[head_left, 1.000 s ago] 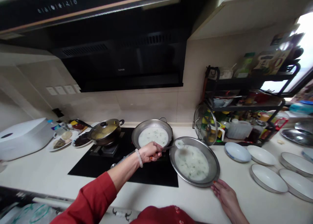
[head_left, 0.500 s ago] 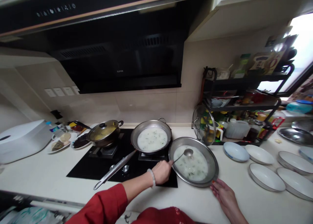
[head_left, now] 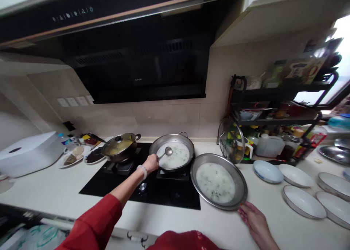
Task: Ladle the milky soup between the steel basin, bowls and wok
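Observation:
My left hand [head_left: 151, 163], with a bracelet at the wrist, is closed round the handle of a small ladle [head_left: 168, 151]. The ladle's bowl is over the white soup with green bits in the frying pan [head_left: 153, 145], which rests on the right burner. My hand and forearm hide the pan's long handle. On the counter to the right, my right hand [head_left: 253, 218] grips the near right rim of a wide metal basin [head_left: 240, 193], fingers at its edge. Similar white soup with green pieces fills the lower part of this basin.
A lidded pot [head_left: 120, 148] stands on the left burner, beside plates of food [head_left: 74, 157]. A glass lid [head_left: 232, 140] leans against the shelf rack [head_left: 273, 122]. Several shallow dishes [head_left: 303, 202] lie to the right. The range hood [head_left: 136, 67] hangs above.
My left hand has carried the ladle from the basin leftward to above the frying pan. My right hand stays at the basin's rim. The view has shifted slightly.

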{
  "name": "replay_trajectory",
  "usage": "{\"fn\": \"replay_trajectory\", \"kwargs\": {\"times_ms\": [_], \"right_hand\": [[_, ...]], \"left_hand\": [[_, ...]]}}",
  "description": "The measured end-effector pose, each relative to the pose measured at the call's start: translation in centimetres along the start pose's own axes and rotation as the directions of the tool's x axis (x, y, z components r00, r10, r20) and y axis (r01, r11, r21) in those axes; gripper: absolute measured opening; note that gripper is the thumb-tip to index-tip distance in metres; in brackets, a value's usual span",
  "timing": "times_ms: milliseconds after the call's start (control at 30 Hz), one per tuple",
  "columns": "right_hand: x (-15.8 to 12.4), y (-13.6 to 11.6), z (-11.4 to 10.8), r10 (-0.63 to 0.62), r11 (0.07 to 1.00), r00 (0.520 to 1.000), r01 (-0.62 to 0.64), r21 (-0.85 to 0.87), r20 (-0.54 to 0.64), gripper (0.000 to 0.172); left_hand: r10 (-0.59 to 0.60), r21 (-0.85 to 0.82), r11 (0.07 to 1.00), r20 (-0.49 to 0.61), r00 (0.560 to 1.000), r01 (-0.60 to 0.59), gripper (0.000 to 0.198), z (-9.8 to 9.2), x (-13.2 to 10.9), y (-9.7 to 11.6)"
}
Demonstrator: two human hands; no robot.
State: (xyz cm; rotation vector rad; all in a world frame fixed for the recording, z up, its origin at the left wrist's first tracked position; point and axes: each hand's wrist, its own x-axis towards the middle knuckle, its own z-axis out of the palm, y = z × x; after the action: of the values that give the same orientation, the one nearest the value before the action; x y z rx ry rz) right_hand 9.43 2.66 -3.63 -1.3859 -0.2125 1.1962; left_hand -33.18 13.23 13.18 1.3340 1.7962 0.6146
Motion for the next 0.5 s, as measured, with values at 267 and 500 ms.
{"fn": "replay_trajectory", "kwargs": {"times_ms": [267,500], "right_hand": [[-0.48,-0.22,0.29,-0.004,1.000,1.000,0.004,0.010,-0.008,0.065],[-0.26,-0.10,0.09,-0.009,1.000,1.000,0.009,0.011,-0.008,0.062]], "left_hand": [[-0.163,-0.183,0.966,0.127,0.978,0.185,0.025,0.21,0.46,-0.36],[-0.194,-0.392,0.874,0.259,0.946,0.287,0.020,-0.65,0.60,-0.21]]}}
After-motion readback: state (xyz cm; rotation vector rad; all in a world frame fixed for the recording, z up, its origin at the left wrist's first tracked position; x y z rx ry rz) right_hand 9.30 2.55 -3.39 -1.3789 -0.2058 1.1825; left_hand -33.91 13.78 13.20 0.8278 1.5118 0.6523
